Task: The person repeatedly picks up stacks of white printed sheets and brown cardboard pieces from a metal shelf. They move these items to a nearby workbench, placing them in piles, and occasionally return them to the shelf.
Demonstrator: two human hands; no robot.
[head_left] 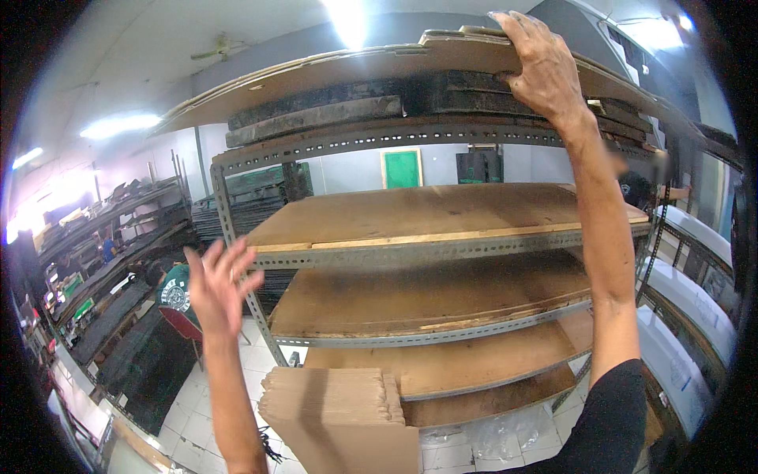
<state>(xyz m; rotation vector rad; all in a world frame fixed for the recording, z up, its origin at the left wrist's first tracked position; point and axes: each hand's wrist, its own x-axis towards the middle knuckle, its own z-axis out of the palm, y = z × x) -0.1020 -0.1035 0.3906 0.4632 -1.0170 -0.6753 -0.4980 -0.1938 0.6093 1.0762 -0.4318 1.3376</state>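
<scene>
My right hand is raised to the top of a metal shelving rack. Its fingers reach over the edge of some flat cardboard sheets, with the thumb below that edge. Part of the sheets is hidden behind the hand. My left hand is lifted in front of the rack's left post, holding nothing, its fingers spread. Under the cardboard lie dark, worn slabs on the top shelf. Low in front of me stands a stack of folded brown cardboard.
Brown boards line the rack's lower shelves. A person in a green shirt sits by a red chair at the left, near dark stacked material. White panels stand at the right. Clear plastic lies on the tiled floor.
</scene>
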